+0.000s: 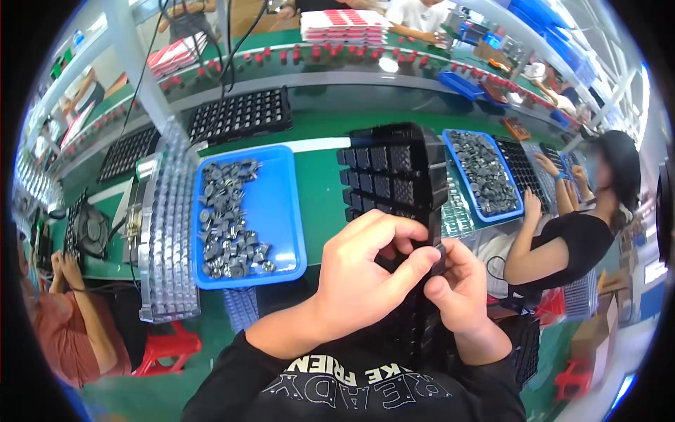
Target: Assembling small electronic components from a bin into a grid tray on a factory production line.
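Note:
My left hand (373,264) is closed, with thumb and index finger pinched at a small black part (437,261). Opposite it, my right hand (458,285) also grips this part between thumb and fingers. The part's kind is mostly hidden by my fingertips. Just beyond my hands stands a stack of black plastic trays (383,169) with square pockets. Left of my left hand, a blue tray (294,211) holds many small dark grey and metallic components (228,232), heaped toward its left side.
Stacked clear plastic trays (165,246) stand left of the blue tray. Another blue tray (517,204) of components lies at right, near a co-worker (569,239). Black pocketed trays (242,116) lie farther back on the green table (320,183). Another person (84,330) works at left.

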A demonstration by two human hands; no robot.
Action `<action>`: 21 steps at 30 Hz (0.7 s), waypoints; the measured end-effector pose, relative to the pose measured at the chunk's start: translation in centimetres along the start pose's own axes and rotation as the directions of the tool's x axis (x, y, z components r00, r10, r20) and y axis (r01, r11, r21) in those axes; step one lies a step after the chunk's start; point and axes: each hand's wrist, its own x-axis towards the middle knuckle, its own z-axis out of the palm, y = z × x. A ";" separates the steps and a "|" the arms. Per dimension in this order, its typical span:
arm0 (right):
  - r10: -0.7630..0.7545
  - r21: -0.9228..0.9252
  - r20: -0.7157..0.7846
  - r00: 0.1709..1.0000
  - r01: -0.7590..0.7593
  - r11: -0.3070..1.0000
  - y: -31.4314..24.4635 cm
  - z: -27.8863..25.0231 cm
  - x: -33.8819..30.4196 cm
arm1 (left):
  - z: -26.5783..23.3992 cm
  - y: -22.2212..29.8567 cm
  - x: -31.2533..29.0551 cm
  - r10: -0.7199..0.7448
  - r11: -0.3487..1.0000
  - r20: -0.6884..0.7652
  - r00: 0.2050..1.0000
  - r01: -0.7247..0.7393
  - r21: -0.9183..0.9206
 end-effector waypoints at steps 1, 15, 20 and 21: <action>-0.016 0.001 -0.010 1.000 0.016 1.000 0.3 0.4 0.4 | -0.4 0.3 0.1 -0.009 1.000 -0.023 1.000 0.010 0.012; -0.358 -0.495 -0.417 0.835 0.122 0.861 7.1 -5.5 0.2 | -6.9 -5.0 2.7 -0.361 0.769 -0.397 0.844 0.028 -0.638; -0.005 0.009 -0.362 0.932 0.008 1.000 14.7 -4.0 -5.2 | -7.3 -11.2 3.3 -0.555 0.745 -0.424 0.716 0.201 -0.636; 0.091 0.257 -0.278 0.956 -0.018 0.966 15.3 -3.2 -6.0 | -7.5 -12.8 3.3 -0.600 0.723 -0.417 0.683 0.241 -0.648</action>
